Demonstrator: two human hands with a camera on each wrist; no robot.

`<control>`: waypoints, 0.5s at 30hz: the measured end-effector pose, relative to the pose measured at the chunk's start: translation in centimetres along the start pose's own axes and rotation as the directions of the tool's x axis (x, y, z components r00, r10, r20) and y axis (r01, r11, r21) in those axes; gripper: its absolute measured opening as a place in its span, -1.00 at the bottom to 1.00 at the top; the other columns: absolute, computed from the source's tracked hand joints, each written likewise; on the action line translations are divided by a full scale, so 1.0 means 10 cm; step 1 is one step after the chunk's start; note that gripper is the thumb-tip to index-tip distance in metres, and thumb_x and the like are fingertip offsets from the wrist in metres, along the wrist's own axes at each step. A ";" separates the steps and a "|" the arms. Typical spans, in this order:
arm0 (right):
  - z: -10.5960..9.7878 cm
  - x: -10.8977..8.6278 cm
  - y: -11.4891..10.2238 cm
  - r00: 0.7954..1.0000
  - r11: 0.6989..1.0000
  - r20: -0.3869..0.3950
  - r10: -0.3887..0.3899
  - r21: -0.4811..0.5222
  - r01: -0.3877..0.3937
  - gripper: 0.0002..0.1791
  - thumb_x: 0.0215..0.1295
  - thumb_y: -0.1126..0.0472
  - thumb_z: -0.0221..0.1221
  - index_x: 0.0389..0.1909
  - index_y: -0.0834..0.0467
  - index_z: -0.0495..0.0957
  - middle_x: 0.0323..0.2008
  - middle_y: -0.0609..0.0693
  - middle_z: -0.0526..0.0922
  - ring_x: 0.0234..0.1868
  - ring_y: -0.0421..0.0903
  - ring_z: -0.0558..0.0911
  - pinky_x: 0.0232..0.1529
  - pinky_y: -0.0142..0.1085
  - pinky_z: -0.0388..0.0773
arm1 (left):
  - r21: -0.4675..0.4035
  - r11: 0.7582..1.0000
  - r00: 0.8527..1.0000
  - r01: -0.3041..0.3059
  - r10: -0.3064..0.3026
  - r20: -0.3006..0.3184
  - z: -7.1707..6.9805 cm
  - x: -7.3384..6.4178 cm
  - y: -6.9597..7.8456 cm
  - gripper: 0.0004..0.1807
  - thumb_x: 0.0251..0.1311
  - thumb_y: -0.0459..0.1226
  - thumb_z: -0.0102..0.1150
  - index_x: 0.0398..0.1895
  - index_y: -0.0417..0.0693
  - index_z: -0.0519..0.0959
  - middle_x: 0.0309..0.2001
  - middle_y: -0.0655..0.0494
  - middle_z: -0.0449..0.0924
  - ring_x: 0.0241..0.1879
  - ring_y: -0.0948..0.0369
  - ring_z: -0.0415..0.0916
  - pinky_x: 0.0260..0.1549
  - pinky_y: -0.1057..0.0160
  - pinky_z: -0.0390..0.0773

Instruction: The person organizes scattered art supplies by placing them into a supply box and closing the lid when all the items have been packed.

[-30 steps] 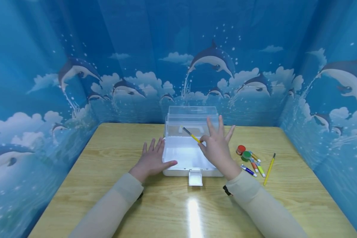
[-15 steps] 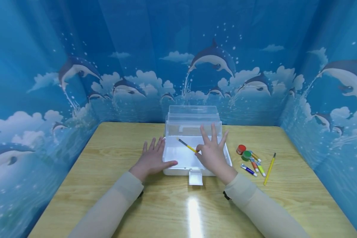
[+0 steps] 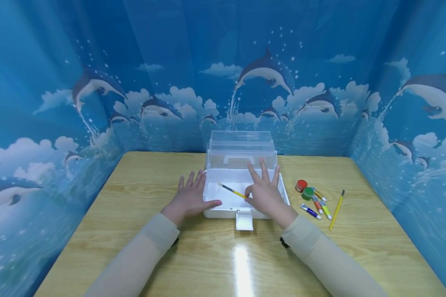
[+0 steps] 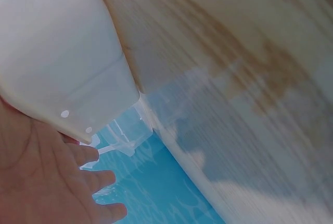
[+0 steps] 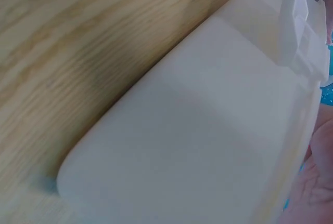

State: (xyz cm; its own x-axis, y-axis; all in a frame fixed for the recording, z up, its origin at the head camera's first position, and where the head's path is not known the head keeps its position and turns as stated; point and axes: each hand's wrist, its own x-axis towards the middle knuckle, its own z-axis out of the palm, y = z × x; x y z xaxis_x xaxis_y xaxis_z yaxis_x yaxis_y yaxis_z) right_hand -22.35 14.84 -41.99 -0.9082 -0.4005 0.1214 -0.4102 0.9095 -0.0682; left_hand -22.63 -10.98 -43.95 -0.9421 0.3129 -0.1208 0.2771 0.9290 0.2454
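Closest to me are the person's two beige sleeves [image 3: 134, 255], reaching in over the wooden table [image 3: 193, 264]. In my head view the white latch [image 3: 244, 222] hangs at the front of a white plastic box [image 3: 223, 214], which stands open. The left hand [image 3: 189, 200] lies at the box's left front corner, fingers straight and spread, thumb over the rim; it grips nothing. The right hand [image 3: 267, 196] pinches a yellow paintbrush [image 3: 232, 191] between thumb and forefinger, its other three fingers fanned upward. I see that brush slanting over the floor of the box, bristles toward the left; I can't tell whether it touches down.

To the right of the box lie a second yellow brush [image 3: 337, 210], a blue tube [image 3: 311, 212] and three other paint tubes [image 3: 325, 210], with a green pot [image 3: 307, 194] and a red pot [image 3: 301, 186] just behind them. Further back, I have the clear lid [image 3: 241, 144] raised, and behind it the blue dolphin curtain [image 3: 193, 62].
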 end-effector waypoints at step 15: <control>-0.01 0.03 0.10 0.987 0.998 0.150 -0.057 0.016 0.055 -0.91 0.08 -0.01 0.48 -0.48 -0.23 0.74 0.60 0.09 -0.12 0.54 0.33 -0.40 0.22 0.43 -0.72 | -0.010 1.000 1.000 0.011 -0.011 0.007 0.00 0.02 0.00 0.27 0.14 0.51 -0.10 0.61 -0.12 -0.28 0.61 -0.08 -0.38 0.57 -0.13 -0.44 0.43 -0.24 -0.48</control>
State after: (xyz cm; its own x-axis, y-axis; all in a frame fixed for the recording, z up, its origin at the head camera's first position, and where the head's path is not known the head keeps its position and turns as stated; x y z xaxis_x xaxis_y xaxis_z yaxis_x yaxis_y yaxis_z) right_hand -23.07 15.66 -41.92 -0.8854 -0.4641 -0.0252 -0.4612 0.8840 -0.0767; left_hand -22.80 -10.95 -44.00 -0.9438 0.3037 -0.1304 0.2643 0.9304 0.2539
